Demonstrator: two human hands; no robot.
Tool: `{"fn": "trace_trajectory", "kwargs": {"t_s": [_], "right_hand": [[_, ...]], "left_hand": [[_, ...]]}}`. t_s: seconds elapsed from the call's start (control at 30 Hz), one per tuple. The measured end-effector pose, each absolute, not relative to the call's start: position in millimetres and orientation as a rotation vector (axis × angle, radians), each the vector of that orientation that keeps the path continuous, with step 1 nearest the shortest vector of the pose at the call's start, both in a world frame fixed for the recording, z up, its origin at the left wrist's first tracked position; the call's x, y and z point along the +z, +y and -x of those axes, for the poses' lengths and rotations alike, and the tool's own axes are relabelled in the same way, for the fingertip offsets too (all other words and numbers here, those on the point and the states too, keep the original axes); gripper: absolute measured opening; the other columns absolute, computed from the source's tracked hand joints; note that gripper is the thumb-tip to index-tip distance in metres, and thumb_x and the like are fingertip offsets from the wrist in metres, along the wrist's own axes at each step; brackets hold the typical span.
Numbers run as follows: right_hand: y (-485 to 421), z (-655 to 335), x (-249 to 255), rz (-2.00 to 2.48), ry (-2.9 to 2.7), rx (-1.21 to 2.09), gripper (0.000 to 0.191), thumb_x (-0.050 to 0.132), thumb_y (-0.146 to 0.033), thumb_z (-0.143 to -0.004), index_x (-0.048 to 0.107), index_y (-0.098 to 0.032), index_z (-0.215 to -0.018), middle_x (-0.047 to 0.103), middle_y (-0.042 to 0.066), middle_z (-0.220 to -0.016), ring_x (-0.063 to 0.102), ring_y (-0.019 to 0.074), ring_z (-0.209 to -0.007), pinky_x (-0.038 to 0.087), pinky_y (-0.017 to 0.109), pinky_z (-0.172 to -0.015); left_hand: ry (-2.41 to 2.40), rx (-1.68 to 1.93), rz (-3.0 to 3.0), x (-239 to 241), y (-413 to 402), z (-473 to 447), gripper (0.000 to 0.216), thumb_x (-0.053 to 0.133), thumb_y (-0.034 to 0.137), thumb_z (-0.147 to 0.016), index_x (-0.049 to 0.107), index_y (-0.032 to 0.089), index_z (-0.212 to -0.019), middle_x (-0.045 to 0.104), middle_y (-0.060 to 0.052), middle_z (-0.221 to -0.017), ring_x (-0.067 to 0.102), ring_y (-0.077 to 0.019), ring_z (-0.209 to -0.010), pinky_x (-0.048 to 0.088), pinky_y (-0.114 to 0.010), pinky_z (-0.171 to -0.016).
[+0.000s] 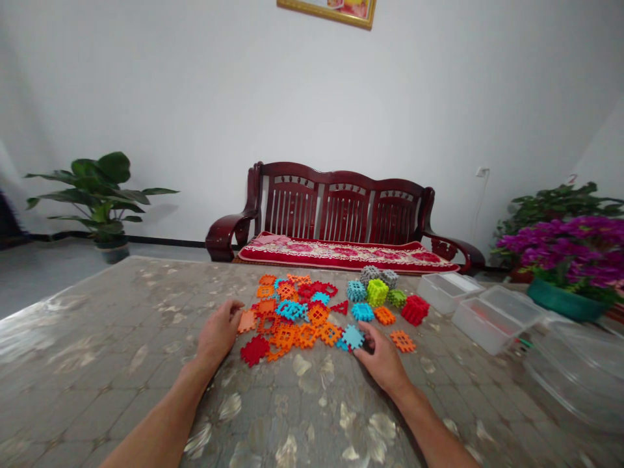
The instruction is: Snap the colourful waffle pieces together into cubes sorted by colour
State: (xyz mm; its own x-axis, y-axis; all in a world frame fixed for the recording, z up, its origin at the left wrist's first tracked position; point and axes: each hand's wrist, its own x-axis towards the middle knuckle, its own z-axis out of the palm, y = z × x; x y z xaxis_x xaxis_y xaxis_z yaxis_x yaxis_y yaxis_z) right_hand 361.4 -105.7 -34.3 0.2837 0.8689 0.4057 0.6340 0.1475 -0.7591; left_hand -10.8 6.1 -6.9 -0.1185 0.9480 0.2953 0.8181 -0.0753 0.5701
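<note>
My left hand (220,331) is at the left edge of a loose pile of plastic interlocking tiles, its fingers closed at the edge of a pale orange tile (247,321). My right hand (383,359) pinches a light blue interlocking tile (352,338) at the pile's right front. Between the hands lie orange window tiles (285,336), a solid red tile (254,350) and blue tiles (291,310), several overlapping. Beyond the right hand stand built cubes: a lime green cube (377,292), a teal cube (356,290) and a red cube (415,310). My left fingertips are partly hidden.
Clear plastic boxes (487,323) and a clear lid or tub (580,370) stand at the right, near purple flowers in a green pot (565,299). A patterned cloth (121,338) covers the table. Behind it is a wooden bench (341,201); a potted plant (104,195) stands left.
</note>
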Motion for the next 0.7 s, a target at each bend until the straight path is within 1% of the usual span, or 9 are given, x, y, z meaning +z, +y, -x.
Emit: {"fn": "trace_trajectory", "kwargs": {"t_s": [0.13,0.23,0.33,0.47,0.7], "right_hand": [[-106.3,-360.7,-34.0,1.571,-1.435,0.289,0.055,0.068,-0.022,-0.062,0.07,-0.023,-0.117,0.074,0.007,-0.11,0.068,0.0245,-0.092,0.055,0.04,-0.085],[-106.6,-360.8,-33.4,1.589,-1.443,0.291,0.056,0.067,-0.022,-0.063,0.069,-0.022,-0.119,0.073,0.007,-0.111,0.068,0.0243,-0.093,0.055,0.04,-0.086],[-106.7,-361.4,-33.2,1.6,-1.452,0.293,0.056,0.067,-0.022,-0.064,0.068,-0.021,-0.12,0.073,0.008,-0.112,0.068,0.0239,-0.094,0.055,0.039,-0.086],[-106.2,-362.9,-34.7,1.602,-1.453,0.298,0.056,0.068,-0.023,-0.065,0.067,-0.02,-0.121,0.073,0.008,-0.111,0.068,0.024,-0.094,0.055,0.039,-0.086],[-105.5,-363.2,-34.8,1.613,-1.453,0.294,0.054,0.072,-0.028,-0.066,0.068,-0.022,-0.12,0.073,0.008,-0.113,0.067,0.0266,-0.099,0.052,0.043,-0.091]], "left_hand": [[1.935,1.172,-1.768,-9.5,9.7,11.8,0.033,0.046,0.037,-0.084,0.064,0.022,-0.107,0.074,-0.003,-0.098,0.069,-0.0177,-0.08,0.051,-0.028,-0.078],[1.897,1.264,-1.658,-10.3,11.9,13.4,0.037,0.047,0.039,-0.081,0.064,0.021,-0.109,0.073,-0.004,-0.094,0.069,-0.0185,-0.079,0.053,-0.028,-0.078],[1.895,1.277,-1.592,-8.5,12.1,14.1,0.04,0.047,0.038,-0.08,0.064,0.019,-0.111,0.073,-0.005,-0.096,0.069,-0.0188,-0.081,0.053,-0.028,-0.077],[1.9,1.203,-1.595,-4.4,10.8,13.0,0.041,0.048,0.035,-0.078,0.065,0.019,-0.112,0.074,-0.005,-0.098,0.069,-0.0184,-0.078,0.053,-0.029,-0.077],[1.893,1.159,-1.659,-5.2,13.4,13.2,0.037,0.051,0.025,-0.077,0.065,0.02,-0.112,0.075,-0.005,-0.109,0.07,-0.0198,-0.094,0.052,-0.03,-0.089]]}}
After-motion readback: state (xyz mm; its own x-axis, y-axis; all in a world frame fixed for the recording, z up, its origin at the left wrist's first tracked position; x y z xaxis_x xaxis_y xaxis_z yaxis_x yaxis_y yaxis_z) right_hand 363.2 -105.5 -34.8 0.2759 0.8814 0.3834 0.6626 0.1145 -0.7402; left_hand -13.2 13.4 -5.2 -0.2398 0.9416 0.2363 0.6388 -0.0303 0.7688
